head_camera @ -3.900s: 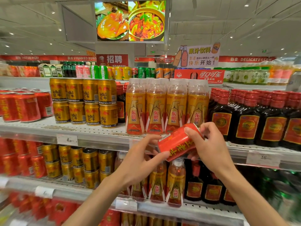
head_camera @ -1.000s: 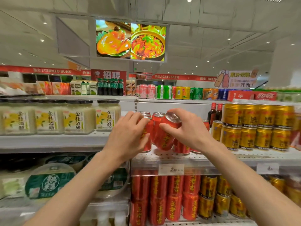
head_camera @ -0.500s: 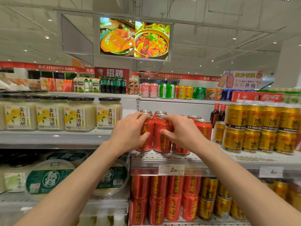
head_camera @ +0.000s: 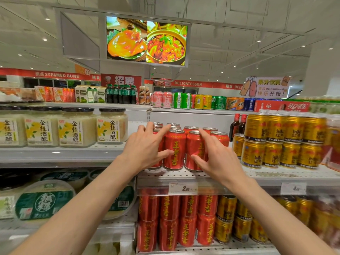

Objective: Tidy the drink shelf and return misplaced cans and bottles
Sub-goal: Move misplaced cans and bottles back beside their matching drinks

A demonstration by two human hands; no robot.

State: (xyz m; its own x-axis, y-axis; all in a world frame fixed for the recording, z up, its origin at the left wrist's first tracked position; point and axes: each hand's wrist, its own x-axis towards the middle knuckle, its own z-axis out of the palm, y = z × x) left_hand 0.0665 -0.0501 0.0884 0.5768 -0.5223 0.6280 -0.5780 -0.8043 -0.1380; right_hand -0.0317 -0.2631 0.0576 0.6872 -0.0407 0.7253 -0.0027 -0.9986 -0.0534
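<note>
Several red cans with yellow lettering stand upright in a group on the middle shelf (head_camera: pixel 184 174). The front red can (head_camera: pixel 174 150) stands between my two hands. My left hand (head_camera: pixel 145 150) lies with spread fingers against the left side of the group, thumb touching the front can. My right hand (head_camera: pixel 215 159) has straight spread fingers against the neighbouring red can (head_camera: pixel 193 146), thumb low on its front. Neither hand holds a can.
Stacked gold cans (head_camera: pixel 281 142) fill the shelf to the right, with dark bottles (head_camera: pixel 237 124) behind. Pale jars (head_camera: pixel 77 126) stand to the left. More red and gold cans (head_camera: pixel 176 221) sit on the shelf below. A price tag (head_camera: pixel 183 188) hangs on the shelf edge.
The red can that my right hand carried now stands upright in the group on the shelf. Both hands have let go and spread their fingers against the cans.
</note>
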